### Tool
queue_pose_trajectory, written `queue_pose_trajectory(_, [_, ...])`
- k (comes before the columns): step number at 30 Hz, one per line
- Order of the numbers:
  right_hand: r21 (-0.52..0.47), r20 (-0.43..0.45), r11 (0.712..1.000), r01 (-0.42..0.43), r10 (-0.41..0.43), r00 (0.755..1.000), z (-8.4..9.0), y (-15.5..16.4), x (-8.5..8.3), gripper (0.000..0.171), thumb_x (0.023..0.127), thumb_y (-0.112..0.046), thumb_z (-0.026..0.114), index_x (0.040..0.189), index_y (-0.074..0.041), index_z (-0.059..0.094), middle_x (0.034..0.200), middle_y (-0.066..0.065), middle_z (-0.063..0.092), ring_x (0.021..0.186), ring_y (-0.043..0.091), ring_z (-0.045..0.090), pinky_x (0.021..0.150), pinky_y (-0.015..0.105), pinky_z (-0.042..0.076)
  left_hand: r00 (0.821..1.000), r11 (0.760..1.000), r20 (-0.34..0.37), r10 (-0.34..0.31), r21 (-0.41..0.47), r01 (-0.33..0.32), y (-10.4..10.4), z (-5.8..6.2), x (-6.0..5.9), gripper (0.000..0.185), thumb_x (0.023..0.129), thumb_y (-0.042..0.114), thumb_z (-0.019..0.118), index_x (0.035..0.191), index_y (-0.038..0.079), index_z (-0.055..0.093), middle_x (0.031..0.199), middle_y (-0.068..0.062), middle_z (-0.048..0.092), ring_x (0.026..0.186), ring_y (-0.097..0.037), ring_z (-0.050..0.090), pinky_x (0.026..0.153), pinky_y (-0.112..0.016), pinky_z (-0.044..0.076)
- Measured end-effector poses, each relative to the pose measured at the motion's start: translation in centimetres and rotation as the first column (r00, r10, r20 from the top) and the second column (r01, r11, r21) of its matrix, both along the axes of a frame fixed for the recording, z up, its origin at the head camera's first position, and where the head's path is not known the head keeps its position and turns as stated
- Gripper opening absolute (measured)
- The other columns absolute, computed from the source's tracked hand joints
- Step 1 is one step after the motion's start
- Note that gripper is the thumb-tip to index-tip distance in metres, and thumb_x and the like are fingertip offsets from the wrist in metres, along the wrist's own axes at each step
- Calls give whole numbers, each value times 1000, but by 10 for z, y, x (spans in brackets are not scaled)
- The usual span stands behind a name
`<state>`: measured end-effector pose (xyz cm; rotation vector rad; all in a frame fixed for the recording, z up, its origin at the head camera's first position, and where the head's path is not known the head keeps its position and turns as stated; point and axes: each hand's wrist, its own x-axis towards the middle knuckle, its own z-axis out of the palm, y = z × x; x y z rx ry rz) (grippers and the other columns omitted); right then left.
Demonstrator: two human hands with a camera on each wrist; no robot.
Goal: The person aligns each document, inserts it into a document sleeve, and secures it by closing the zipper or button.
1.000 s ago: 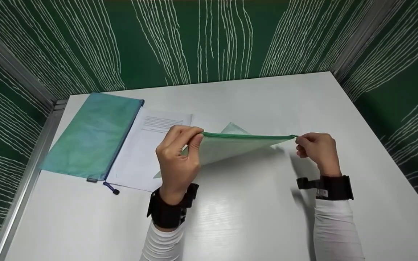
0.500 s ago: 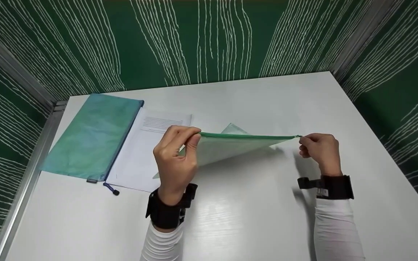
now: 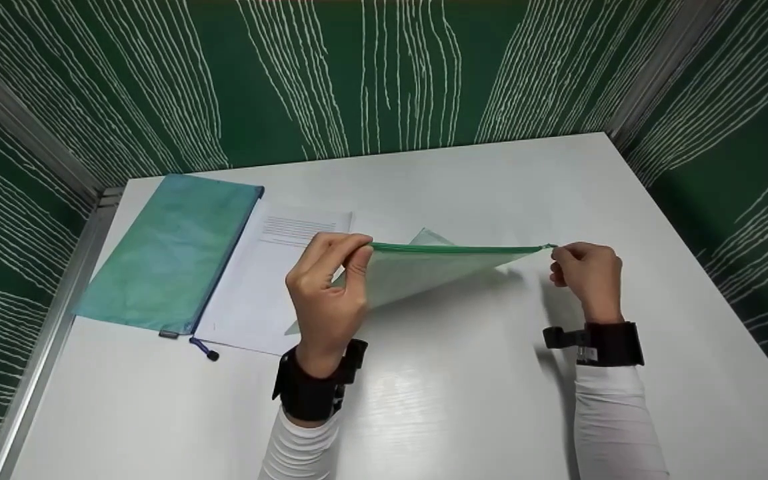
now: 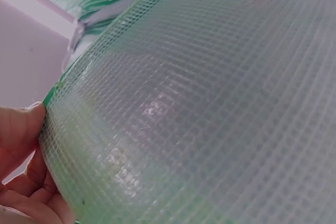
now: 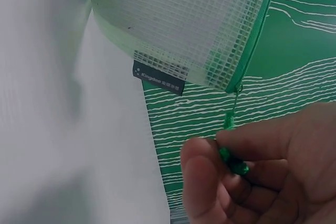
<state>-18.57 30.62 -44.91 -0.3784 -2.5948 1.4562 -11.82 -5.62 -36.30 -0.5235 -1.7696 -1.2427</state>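
Observation:
A translucent mesh zipper pouch [image 3: 424, 270] with a green zipper edge is lifted off the table between both hands. My left hand [image 3: 327, 293] pinches the left end of its zipper edge between thumb and fingers; in the left wrist view the mesh [image 4: 173, 103] fills most of the picture. My right hand [image 3: 587, 277] pinches the green zipper pull [image 5: 231, 156], which hangs by a cord from the pouch's right corner. In the right wrist view a dark label [image 5: 158, 76] sticks out from the pouch's side. The zipper edge runs taut and nearly level.
On the left of the white table [image 3: 464, 413] lies a blue-green zipper pouch [image 3: 164, 253] with a dark blue pull [image 3: 204, 348]. White printed paper [image 3: 244, 293] lies beside it, partly behind my left hand. Green walls with white lines [image 3: 411, 73] border the table.
The right hand has shifted slightly right and a little up, drawing the pull just past the pouch's corner. The left hand stays almost in place.

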Motion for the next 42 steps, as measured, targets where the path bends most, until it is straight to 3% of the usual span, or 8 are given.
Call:
queue_pose_trajectory(9, [-46,1,992,-121,121,993,15,-11,6,32,99,-23,69,103,9,74,71,-1,70,59,6,68,62,22,58,1000,998,-2,11,62,-11,3,-2,-1,6,90,-5,75,96,-5,77,87,-12,68,74,-18,62,72,-22,51])
queue_pose_trajectory(18, [-29,32,951,-307,308,951,30,-32,14,27,101,-21,67,103,5,74,79,8,70,65,12,69,65,26,58,1000,997,-14,18,78,-17,8,-3,-1,8,89,-7,74,96,-4,77,86,-12,68,72,-18,61,71,-23,51])
queue_pose_trajectory(22, [-86,27,922,-378,382,924,34,-47,19,35,104,-28,64,97,5,74,78,9,69,65,15,68,64,29,59,1000,997,-12,11,82,-10,10,-4,0,8,89,-6,75,97,-4,77,87,-12,68,73,-18,61,71,-22,51])
queue_pose_trajectory(26, [-204,38,858,-471,488,872,37,-64,22,54,107,-40,57,90,9,72,76,13,70,63,20,70,63,35,61,1000,997,-29,-12,75,14,15,-4,1,10,89,-7,74,98,-4,77,89,-12,67,74,-18,62,71,-24,52])
queue_pose_trajectory(30, [-306,45,771,-558,597,801,36,-76,25,73,110,-51,42,90,13,71,76,18,71,61,25,72,62,42,61,996,998,-76,-49,25,51,21,-5,2,11,89,-7,75,99,-4,76,90,-12,67,78,-18,65,71,-27,55])
queue_pose_trajectory(33, [-361,69,729,-582,643,763,35,-82,26,84,109,-59,33,90,14,70,79,25,72,60,27,72,62,45,61,989,996,-119,-86,-33,83,26,-5,3,10,90,-4,76,99,-3,76,90,-12,67,81,-19,66,71,-29,56])
queue_pose_trajectory(37, [-387,105,715,-582,661,743,36,-85,26,92,107,-65,26,93,14,70,80,28,73,60,28,73,62,45,61,973,984,-176,-150,-118,130,34,-5,5,8,93,-1,75,100,-1,77,90,-10,67,80,-19,63,69,-28,55])
queue_pose_trajectory(42, [-400,121,723,-563,651,750,37,-81,25,92,107,-66,27,99,16,68,80,20,74,61,27,73,62,44,61,949,956,-225,-220,-242,165,47,-10,8,9,93,0,74,102,0,76,91,-8,66,80,-19,61,70,-26,52])
